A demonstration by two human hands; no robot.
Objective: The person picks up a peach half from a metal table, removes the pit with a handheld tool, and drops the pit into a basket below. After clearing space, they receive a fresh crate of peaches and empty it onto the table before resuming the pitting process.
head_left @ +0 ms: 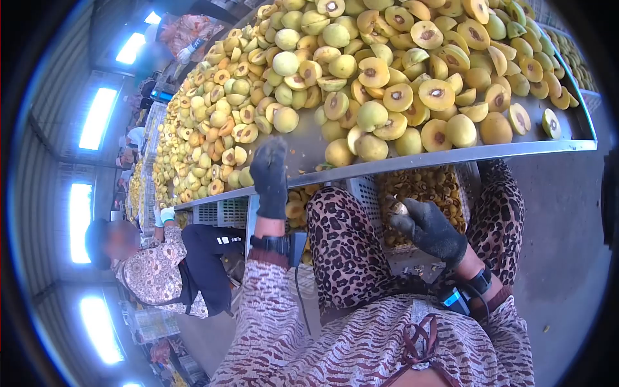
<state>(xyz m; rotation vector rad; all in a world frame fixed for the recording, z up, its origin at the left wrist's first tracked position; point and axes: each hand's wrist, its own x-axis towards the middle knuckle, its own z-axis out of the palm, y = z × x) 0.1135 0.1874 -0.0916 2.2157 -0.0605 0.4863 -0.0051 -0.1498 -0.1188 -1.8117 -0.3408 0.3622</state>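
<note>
My left hand (269,174), in a dark work glove, stretches over the metal rim (387,161) of a sorting table, its fingers extended close above the tabletop beside halved yellow fruit (248,133). No fruit shows in it. In a matching glove, my right hand (431,232) is held between my knees, thumb and fingers closed around a small pale, shiny object (398,208) whose kind I cannot tell. Beneath that hand, a crate (366,193) holds brownish fruit pieces (422,184). Whole-looking and cut yellow fruit (436,94) with brown centres lie heaped on the table.
At the left, a seated person (167,264) in a flowered top has gloved hands at the same table. Another person (187,39) stands at the far end. More fruit crates (574,58) are behind the table at right. A cable (298,290) hangs from my left wrist device.
</note>
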